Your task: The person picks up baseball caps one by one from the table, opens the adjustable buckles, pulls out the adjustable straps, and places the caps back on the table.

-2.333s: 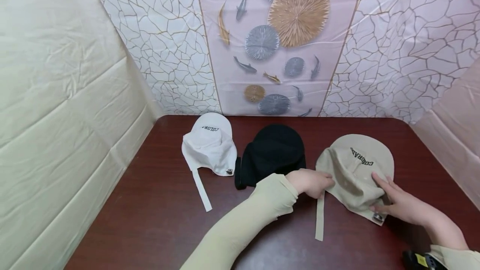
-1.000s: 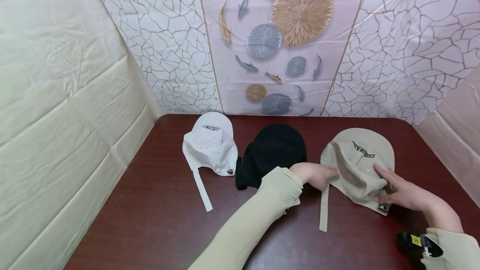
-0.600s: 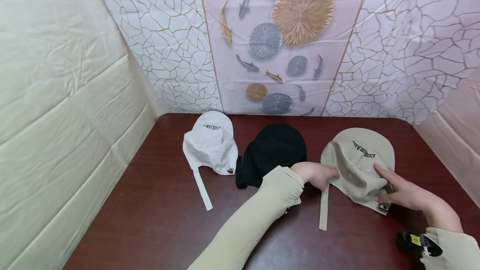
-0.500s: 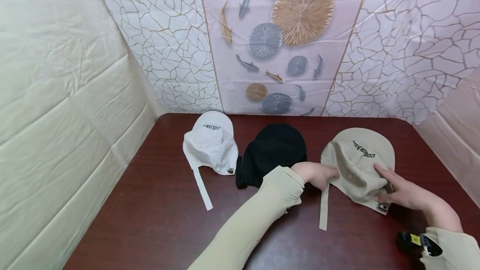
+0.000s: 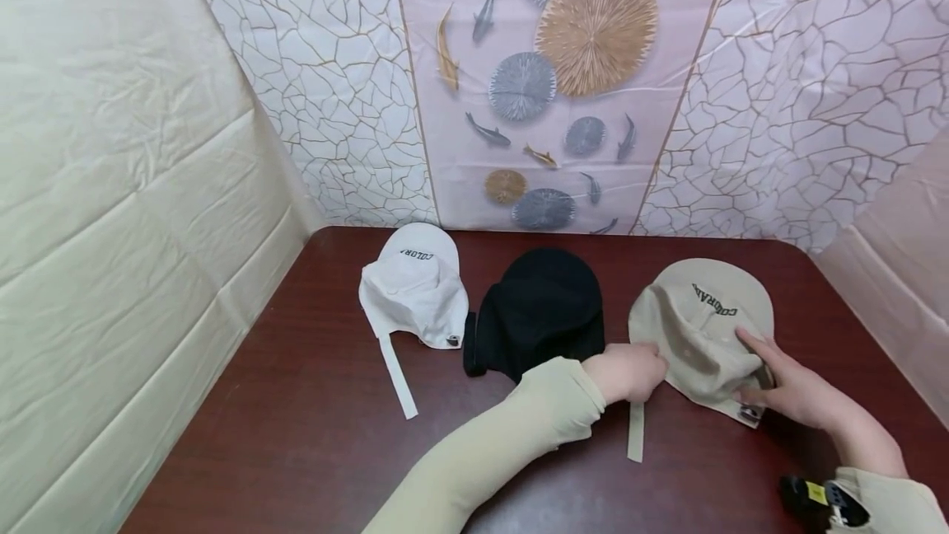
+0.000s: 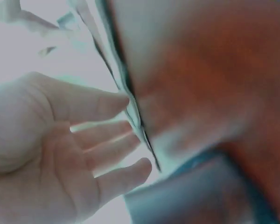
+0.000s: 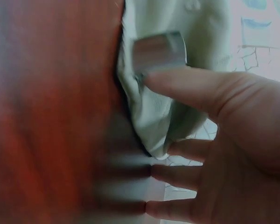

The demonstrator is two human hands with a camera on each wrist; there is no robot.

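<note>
A beige baseball cap [image 5: 697,328] with dark lettering lies on the right of the dark red table, brim toward the back wall. My left hand [image 5: 628,371] pinches its left edge above the hanging strap [image 5: 636,433]. In the left wrist view, the thumb and fingers [image 6: 114,103] meet at the fabric's edge. My right hand [image 5: 804,394] holds the cap's right side, its thumb beside the metal buckle [image 7: 159,50] in the right wrist view. A black cap [image 5: 544,311] lies left of the beige one, partly covered by my left hand and sleeve. A white cap [image 5: 417,291] is farther left.
The white cap's strap [image 5: 398,377] extends toward the front of the table [image 5: 296,435]. A patterned cloth wall [image 5: 534,147] stands behind, with pale cloth [image 5: 148,213] on the left side. A black device [image 5: 823,501] is on my right wrist.
Over the past two seconds the beige cap has shifted a little toward the back, both hands moving with it. Most recently my left hand has turned and dropped slightly at the cap's edge.
</note>
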